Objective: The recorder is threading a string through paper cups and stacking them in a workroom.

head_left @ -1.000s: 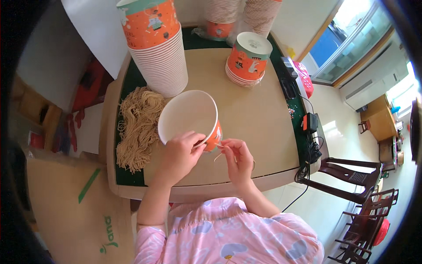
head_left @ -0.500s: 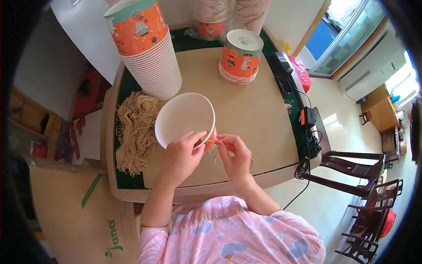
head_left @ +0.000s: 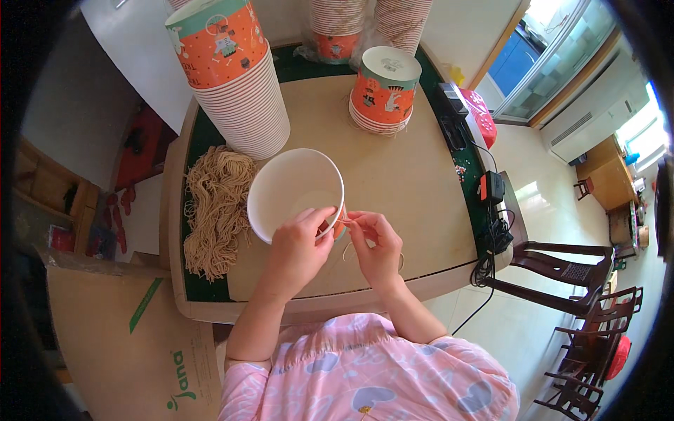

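Observation:
An orange paper cup (head_left: 295, 193) with a white inside lies tilted, its mouth facing me, over the tan table (head_left: 414, 175). My left hand (head_left: 298, 249) grips its near rim. My right hand (head_left: 375, 245) pinches a thin tan string (head_left: 351, 242) right beside the cup's rim, and the string loops down below the fingers. A pile of the same tan strings (head_left: 214, 207) lies on the table to the left of the cup.
A tall stack of orange cups (head_left: 235, 77) stands at the back left, a short stack (head_left: 382, 91) at the back middle, more wrapped stacks behind. Cardboard (head_left: 126, 344) leans at the lower left. Cables and a power adapter (head_left: 491, 193) sit on the right edge; chairs stand to the right.
Both hands stay at the cup's rim. My right hand's fingers have shifted slightly on the string.

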A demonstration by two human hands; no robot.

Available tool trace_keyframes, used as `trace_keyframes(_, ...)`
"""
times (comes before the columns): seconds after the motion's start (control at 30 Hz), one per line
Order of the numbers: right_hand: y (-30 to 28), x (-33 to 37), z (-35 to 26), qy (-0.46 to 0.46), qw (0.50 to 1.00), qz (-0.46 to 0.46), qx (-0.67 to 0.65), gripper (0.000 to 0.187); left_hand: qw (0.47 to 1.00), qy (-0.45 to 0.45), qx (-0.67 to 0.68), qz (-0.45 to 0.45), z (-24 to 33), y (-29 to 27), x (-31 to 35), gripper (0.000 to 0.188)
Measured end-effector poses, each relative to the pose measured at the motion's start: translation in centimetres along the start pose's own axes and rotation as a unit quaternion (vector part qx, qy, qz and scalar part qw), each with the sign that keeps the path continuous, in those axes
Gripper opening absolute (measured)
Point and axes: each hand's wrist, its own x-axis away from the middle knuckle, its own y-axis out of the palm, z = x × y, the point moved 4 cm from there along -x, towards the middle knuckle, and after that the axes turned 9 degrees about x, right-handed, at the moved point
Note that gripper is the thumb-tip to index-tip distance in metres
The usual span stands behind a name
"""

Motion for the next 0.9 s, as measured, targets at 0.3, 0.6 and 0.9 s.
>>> trace_keyframes(0.3,0.1,-0.6,0.2,0.009,1.0,-0.006,0.027,0.007,1.0,0.006,0.017,-0.01,-1.2,1.6,-0.1,0.031)
trace_keyframes(0.6,0.0,-1.1,0.5,-0.004,0.997,-0.013,0.077,0.007,1.0,-0.008,0.017,0.015,-3.1,0.9,-0.7,0.024)
trace_keyframes(0.9,0.2,-1.2,1.7,0.038,0.997,-0.026,0.062,0.007,0.997,0.024,-0.066,-0.039,-3.9,1.3,-2.6,0.012)
